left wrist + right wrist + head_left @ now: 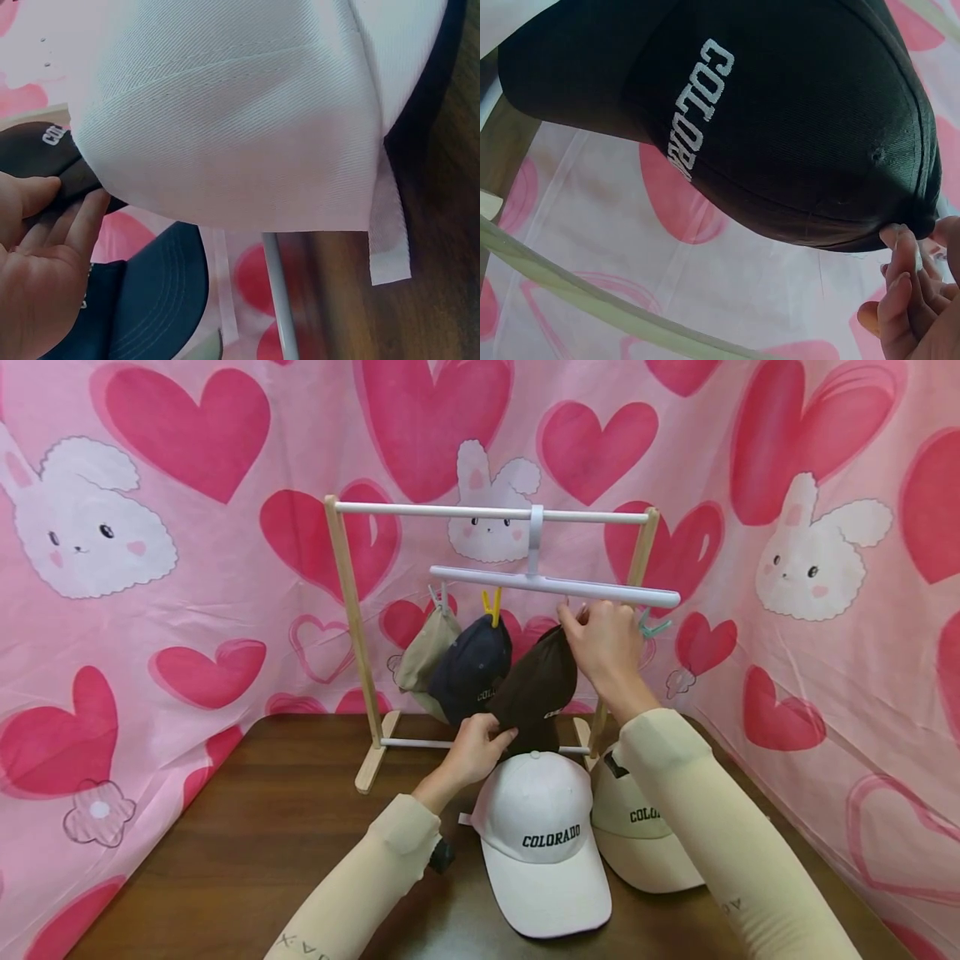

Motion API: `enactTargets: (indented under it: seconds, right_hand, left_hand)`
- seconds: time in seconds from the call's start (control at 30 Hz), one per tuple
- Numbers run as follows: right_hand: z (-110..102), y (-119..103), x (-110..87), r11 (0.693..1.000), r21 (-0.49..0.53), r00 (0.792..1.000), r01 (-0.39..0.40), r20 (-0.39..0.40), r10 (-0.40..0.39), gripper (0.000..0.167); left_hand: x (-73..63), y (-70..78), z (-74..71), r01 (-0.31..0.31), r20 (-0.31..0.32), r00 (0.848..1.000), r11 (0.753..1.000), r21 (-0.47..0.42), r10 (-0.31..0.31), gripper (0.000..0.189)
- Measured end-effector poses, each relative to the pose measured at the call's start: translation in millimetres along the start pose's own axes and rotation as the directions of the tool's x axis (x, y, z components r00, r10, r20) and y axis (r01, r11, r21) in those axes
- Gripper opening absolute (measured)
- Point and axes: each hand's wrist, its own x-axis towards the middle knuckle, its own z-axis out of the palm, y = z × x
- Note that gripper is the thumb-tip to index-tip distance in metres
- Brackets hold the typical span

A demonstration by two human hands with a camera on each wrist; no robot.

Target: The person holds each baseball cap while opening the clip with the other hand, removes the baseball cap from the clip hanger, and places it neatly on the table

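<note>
A dark brown, almost black baseball cap point(542, 681) with white lettering hangs under the white hanger bar point(562, 587), brim down. My right hand point(609, 647) pinches its crown near the top button, as the right wrist view shows; whether a clip is among the fingers cannot be made out. Lower down, my left hand point(474, 750) holds the same cap by its lower side between thumb and fingers. Just left of it hangs a navy cap point(471, 672) from a yellow clip point(492, 606). Beyond that, a beige cap point(427, 652) hangs from a pale clip point(440, 597).
A white COLORADO cap point(536, 827) stands on the brown table point(262, 827) in front of the wooden rack point(352, 618). Partly behind my right forearm is a cream cap point(637, 843). A teal clip point(654, 627) hangs near the bar's right end.
</note>
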Motion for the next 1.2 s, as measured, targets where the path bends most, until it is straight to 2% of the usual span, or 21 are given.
enactTargets:
  seconds: [0.3, 0.5, 0.83, 1.03, 1.2]
  right_hand:
    - [3, -3, 2.1, 0.999, -0.011, 0.999, -0.041, 0.006, 0.041, 0.060]
    - [5, -3, 4.9, 1.000, -0.020, 1.000, -0.007, -0.016, 0.007, 0.059]
    - [7, 2, 8.9, 0.999, 0.025, 0.999, 0.046, -0.004, -0.045, 0.059]
    - [10, 5, 10.6, 0.995, 0.058, 0.997, 0.080, 0.001, -0.080, 0.058]
    - [12, 8, 13.3, 0.988, 0.099, 0.993, 0.115, 0.003, -0.116, 0.056]
  left_hand:
    - [-1.2, 1.7, -0.4, -0.011, 0.004, 1.000, 1.000, 0.006, 0.011, 0.021]
    - [-1.5, 1.7, -2.2, -0.025, 0.017, 1.000, 1.000, 0.007, 0.025, 0.015]
    - [-3.2, -9.3, -7.2, -0.043, -0.072, 0.997, 0.997, -0.071, 0.038, 0.008]
    - [-4.9, -13.2, -11.0, -0.081, -0.106, 0.992, 0.987, -0.136, 0.067, 0.031]
    - [-5.2, -14.3, -15.0, -0.095, -0.115, 0.990, 0.988, -0.122, 0.081, 0.031]
